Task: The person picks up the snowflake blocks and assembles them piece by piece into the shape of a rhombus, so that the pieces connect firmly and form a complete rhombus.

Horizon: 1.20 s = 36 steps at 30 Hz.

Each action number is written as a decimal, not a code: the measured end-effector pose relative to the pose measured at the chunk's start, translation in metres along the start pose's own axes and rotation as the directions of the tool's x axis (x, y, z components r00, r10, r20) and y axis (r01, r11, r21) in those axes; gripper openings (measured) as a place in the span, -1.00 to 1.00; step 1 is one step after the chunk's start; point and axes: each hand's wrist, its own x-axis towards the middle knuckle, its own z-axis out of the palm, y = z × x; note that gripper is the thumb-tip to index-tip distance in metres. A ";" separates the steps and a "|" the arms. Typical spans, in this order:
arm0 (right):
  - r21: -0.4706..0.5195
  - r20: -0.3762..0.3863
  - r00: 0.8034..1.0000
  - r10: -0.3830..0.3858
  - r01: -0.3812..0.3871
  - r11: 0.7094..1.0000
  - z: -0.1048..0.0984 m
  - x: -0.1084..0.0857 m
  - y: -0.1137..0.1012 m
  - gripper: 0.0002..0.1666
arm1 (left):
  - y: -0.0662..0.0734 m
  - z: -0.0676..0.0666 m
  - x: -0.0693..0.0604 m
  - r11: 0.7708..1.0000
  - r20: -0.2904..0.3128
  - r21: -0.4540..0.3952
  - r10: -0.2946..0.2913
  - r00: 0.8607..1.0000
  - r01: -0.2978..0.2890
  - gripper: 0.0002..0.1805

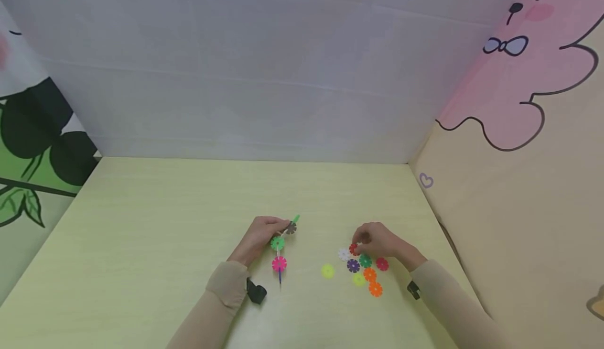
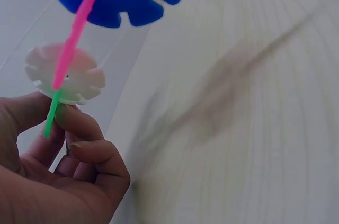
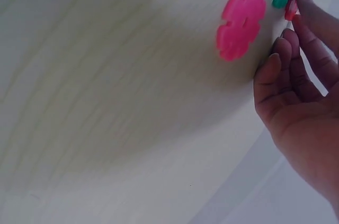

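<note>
- Two hands over one bench (image 1: 189,197): the left hand (image 1: 258,235) lower centre of the frame, the right hand (image 1: 380,240) to the right of it.
- Left grip narrow, holding one chain of discs (image 1: 277,242) near its upper end; its links I can't fully count.
- Right grip narrow too, pinching one red disc (image 1: 353,249), lower right of centre.
- Near it on the bench, eight loose discs I can count: two orange (image 1: 370,274), two yellow (image 1: 327,271), one white (image 1: 343,254), one purple (image 1: 353,265), one teal (image 1: 365,260), one pink (image 1: 382,264).

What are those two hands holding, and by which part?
The left hand grips a chain of notched discs near its far end; the right hand pinches a red disc by its edge.
</note>
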 end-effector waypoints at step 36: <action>0.527 -0.186 0.981 0.047 0.060 0.848 0.001 0.064 -0.053 -0.74 | 0.003 0.008 -0.010 0.999 -0.003 0.009 -0.045 0.999 0.045 -0.74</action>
